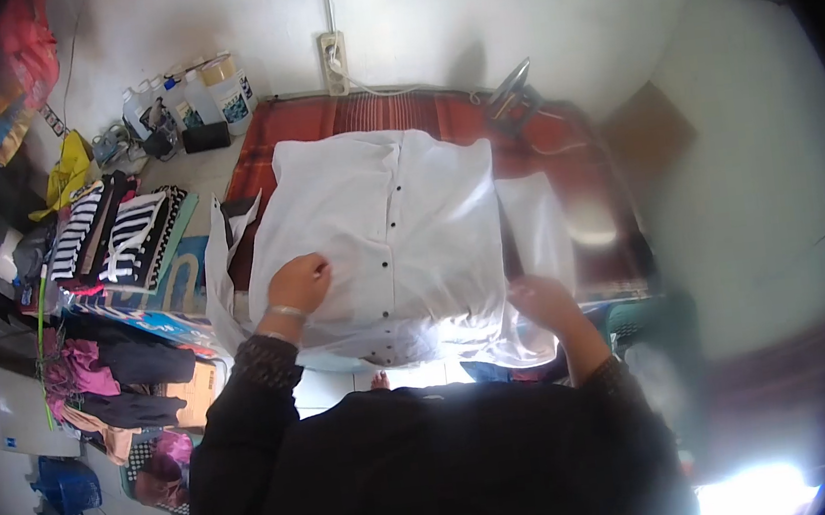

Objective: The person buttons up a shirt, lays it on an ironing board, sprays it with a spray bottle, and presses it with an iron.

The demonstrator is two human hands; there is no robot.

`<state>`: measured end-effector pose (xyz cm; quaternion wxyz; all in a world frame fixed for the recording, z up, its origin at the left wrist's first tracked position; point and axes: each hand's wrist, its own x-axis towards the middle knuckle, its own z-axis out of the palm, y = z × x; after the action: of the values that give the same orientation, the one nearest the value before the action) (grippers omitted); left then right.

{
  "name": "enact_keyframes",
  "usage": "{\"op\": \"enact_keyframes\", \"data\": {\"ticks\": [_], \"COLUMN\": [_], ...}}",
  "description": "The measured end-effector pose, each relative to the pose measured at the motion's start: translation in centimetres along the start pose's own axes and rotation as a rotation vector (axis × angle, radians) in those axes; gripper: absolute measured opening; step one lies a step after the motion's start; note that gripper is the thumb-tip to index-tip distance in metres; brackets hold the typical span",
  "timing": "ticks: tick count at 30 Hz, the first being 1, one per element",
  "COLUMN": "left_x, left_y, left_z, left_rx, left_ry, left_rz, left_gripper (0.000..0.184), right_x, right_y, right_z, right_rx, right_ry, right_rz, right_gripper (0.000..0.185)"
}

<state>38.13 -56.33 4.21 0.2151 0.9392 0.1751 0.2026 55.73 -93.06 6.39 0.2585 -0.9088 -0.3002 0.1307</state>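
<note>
A white button-up shirt [336, 200] with dark buttons lies front side up on a red plaid cloth [292, 119], its lower edge toward me. One sleeve [534, 215] stretches out along the right side, and the other folds at the left. My left hand [300, 284] is over the left part of the shirt, fingers curled into a loose fist, with no fabric visibly pulled up. At the lower right side of the shirt, my right hand [543, 302] has its fingers closed at the fabric edge; the fingertips are partly blurred.
An iron [513, 101] stands at the back right, its cord running toward a wall socket strip [334, 65]. Several bottles [230, 101] and a black case [207, 137] are at the back left. Folded clothes [134, 236] are stacked at left; baskets [155, 486] stand lower down.
</note>
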Motion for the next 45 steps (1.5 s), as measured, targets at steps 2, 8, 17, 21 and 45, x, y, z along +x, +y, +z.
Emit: {"op": "enact_keyframes", "data": {"ticks": [2,8,17,21,45], "left_x": [4.4,17.7,27.9,30.2,29.1], "left_y": [1.4,3.3,-0.2,-2.2,-2.1], "left_z": [1.7,8.7,13.8,14.7,3.2], "left_rx": [-0.042,0.098,-0.121,-0.249,0.025], "left_ry": [-0.063,-0.209,-0.282,-0.233,0.217], "left_rz": [0.036,-0.082,-0.292,-0.318,0.517], "left_gripper": [0.016,0.025,0.034,0.029,0.022], "right_x": [3.2,14.3,26.9,29.3,33.7], "right_y": [-1.3,-5.9,-7.1,-6.9,-14.0], "right_z": [0.4,4.2,7.9,8.6,5.3], "right_rx": [0.026,-0.003,-0.048,0.026,0.851], "right_ry": [0.028,-0.05,0.137,0.13,-0.018], "right_rz": [-0.039,-0.029,-0.028,0.014,-0.07], "right_gripper": [0.028,0.028,0.024,0.027,0.024]}}
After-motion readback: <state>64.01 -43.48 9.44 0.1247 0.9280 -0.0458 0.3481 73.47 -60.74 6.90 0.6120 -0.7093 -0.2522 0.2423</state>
